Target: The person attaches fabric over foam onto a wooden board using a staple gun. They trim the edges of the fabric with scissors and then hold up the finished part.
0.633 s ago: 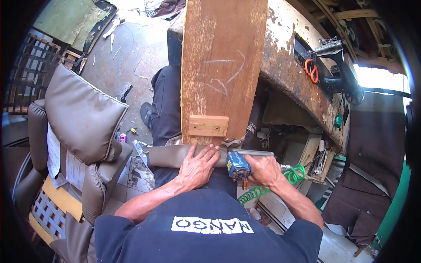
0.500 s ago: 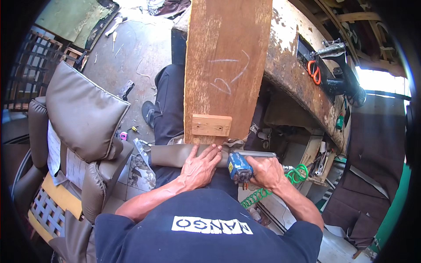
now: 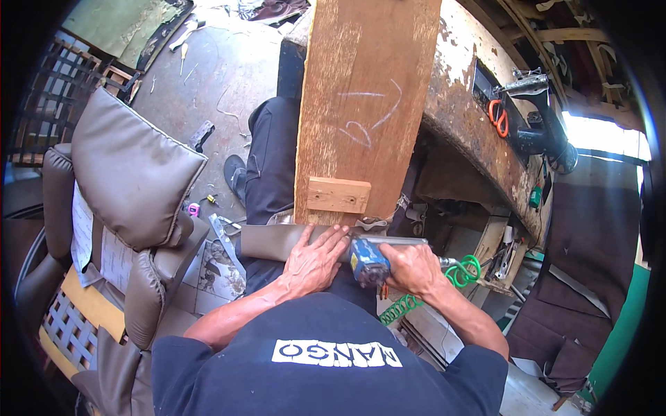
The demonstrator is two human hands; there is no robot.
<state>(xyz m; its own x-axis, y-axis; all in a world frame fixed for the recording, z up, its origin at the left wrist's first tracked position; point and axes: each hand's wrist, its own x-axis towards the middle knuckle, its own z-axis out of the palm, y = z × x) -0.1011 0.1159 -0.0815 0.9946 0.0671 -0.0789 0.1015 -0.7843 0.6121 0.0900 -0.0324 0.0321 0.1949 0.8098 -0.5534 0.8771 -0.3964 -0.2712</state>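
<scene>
On the brown cover (image 3: pixel 263 243), the left hand (image 3: pixel 312 265) should press evenly, fingers spread, and the right hand (image 3: pixel 411 268), fingers gripping the staple gun (image 3: pixel 369 260), aim squarely.

A stained grey floor (image 3: pixel 225 66) lies left of a peeling table (image 3: pixel 454 90), bright light (image 3: pixel 607 135) beyond.

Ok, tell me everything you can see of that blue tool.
The blue tool has a bulky body with a dark, scuffed-looking end and a small yellow label, plus a straight, silvery metal bar extending rightward. The right hand grips it, hiding the handle. It sits beside the taupe, leather-like cover; whether its nose touches is unclear. A coiled green hose shows by that hand; the join itself is hidden.
</scene>
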